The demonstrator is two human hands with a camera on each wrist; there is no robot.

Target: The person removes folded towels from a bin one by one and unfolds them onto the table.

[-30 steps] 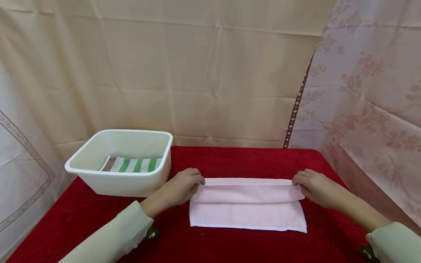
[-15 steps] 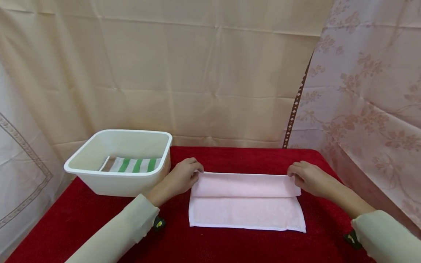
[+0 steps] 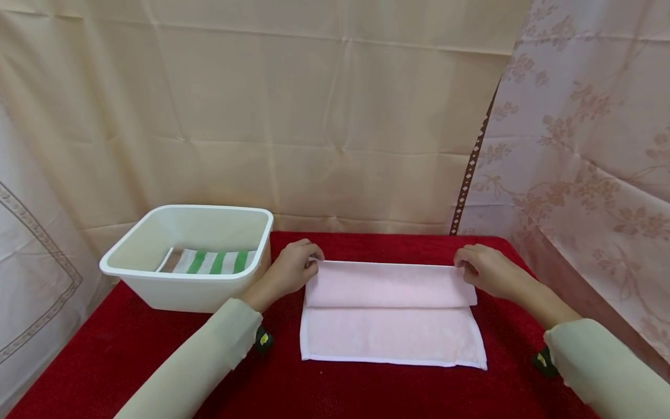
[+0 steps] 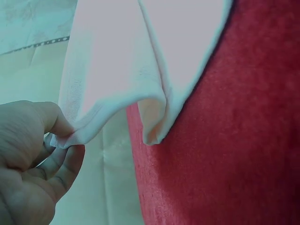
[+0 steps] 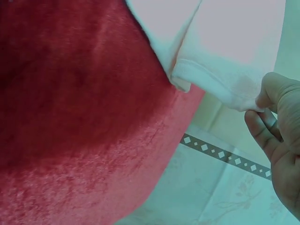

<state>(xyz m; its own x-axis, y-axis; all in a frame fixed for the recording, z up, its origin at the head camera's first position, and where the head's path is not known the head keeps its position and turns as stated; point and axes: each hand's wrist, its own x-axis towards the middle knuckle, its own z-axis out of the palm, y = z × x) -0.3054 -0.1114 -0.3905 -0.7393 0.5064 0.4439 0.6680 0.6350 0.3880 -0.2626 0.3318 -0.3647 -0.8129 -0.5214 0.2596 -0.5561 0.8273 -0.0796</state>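
A pale pink towel with a white border lies across the red-covered table, its far part folded over in a raised flap. At the flap's far left corner my left hand pinches the fabric between thumb and fingers, which the left wrist view shows close up. My right hand pinches the far right corner the same way, seen also in the right wrist view. Between the two hands the upper edge is stretched straight and held off the table. The near edge of the towel rests flat.
A white plastic basin stands on the table's left, just beyond my left forearm. Inside it lies a green-and-white striped cloth with a brown end. Beige curtains hang behind the table, and a floral curtain hangs at the right.
Both hands have moved up and away from me, lifting the towel's far edge. The folded flap looks taller and smoother, while the near edge has stayed in place.
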